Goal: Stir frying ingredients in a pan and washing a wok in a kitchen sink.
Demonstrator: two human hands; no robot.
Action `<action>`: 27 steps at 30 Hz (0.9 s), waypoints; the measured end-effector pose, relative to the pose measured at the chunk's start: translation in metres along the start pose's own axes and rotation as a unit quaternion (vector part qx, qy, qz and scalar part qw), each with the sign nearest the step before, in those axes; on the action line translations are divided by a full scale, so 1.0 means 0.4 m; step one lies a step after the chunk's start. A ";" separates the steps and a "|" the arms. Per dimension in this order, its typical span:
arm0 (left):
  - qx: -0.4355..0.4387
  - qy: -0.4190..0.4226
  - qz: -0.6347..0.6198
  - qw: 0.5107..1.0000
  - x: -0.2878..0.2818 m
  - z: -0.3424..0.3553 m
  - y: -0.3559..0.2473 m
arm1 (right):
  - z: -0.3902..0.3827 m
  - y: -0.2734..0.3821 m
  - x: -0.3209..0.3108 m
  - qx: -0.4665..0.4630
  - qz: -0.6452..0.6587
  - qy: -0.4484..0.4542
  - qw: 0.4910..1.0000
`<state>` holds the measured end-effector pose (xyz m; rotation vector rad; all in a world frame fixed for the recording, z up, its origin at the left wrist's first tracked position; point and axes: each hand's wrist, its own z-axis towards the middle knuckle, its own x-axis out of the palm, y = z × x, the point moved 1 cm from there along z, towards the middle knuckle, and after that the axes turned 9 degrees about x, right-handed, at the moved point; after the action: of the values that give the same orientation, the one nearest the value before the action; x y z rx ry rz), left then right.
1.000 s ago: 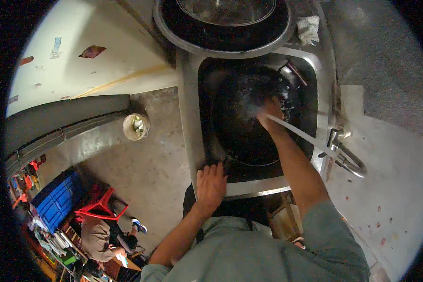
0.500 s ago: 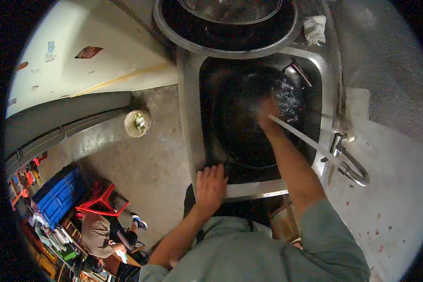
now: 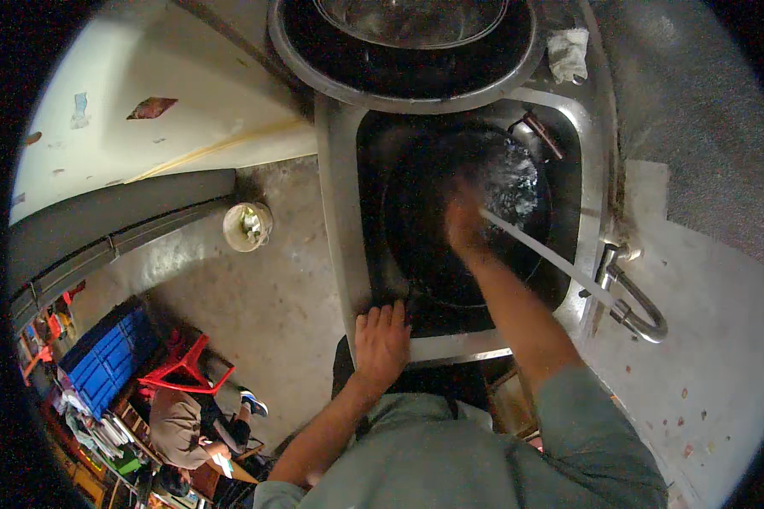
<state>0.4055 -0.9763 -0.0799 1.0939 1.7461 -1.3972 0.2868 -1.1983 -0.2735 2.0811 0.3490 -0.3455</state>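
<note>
Steel sink (image 3: 339,212) rim under flat, open left hand (image 3: 380,339) — right hand (image 3: 465,222) inside dark wok (image 3: 424,254), grip blurred, unclear

On the pale slanted surface (image 3: 144,144) at the upper left, three small stickers or label scraps are stuck. The biggest one (image 3: 152,107) is reddish brown and roughly like a parallelogram. To its left there is a small pale blue one (image 3: 79,109), torn at the edges. Further left, near the dark rim of the picture, sits a small brownish orange one (image 3: 32,137). At the lower left, around the blue crate (image 3: 106,356), many colourful small things (image 3: 93,428) lie together; they may be packages, but they are too small and blurred to tell. I see no screens and no signs.
</note>
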 end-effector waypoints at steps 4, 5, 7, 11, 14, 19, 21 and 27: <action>-0.018 0.039 -0.029 0.999 -0.011 0.006 0.003 | -0.061 -0.134 -0.029 -0.231 -0.108 0.005 0.967; -0.019 0.034 -0.020 0.999 -0.009 -0.001 0.004 | -0.049 -0.144 -0.054 -0.081 0.084 0.086 0.989; -0.031 0.031 -0.004 0.999 -0.003 -0.015 0.015 | 0.037 -0.011 -0.086 -0.188 -0.560 0.085 0.802; -0.005 0.033 -0.023 0.999 -0.005 0.011 0.001 | 0.125 0.031 -0.038 -0.310 -0.399 -0.146 0.850; -0.002 0.014 -0.018 1.000 -0.009 -0.006 0.010 | -0.025 0.147 0.065 -0.280 -0.421 0.018 0.862; -0.007 0.007 -0.014 1.000 -0.014 -0.002 0.008 | -0.183 0.022 -0.028 -0.348 -0.455 0.083 0.815; -0.046 0.077 -0.077 0.993 -0.011 -0.010 0.014 | -0.150 0.007 -0.087 -0.359 -0.392 0.103 0.841; -0.008 0.044 -0.044 0.998 0.019 -0.001 0.007 | 0.085 0.010 -0.019 -0.209 -0.255 -0.022 0.944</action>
<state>0.4046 -0.9741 -0.0875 1.0983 1.8846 -1.4042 0.2777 -1.2303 -0.2842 1.5435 0.8608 -0.5688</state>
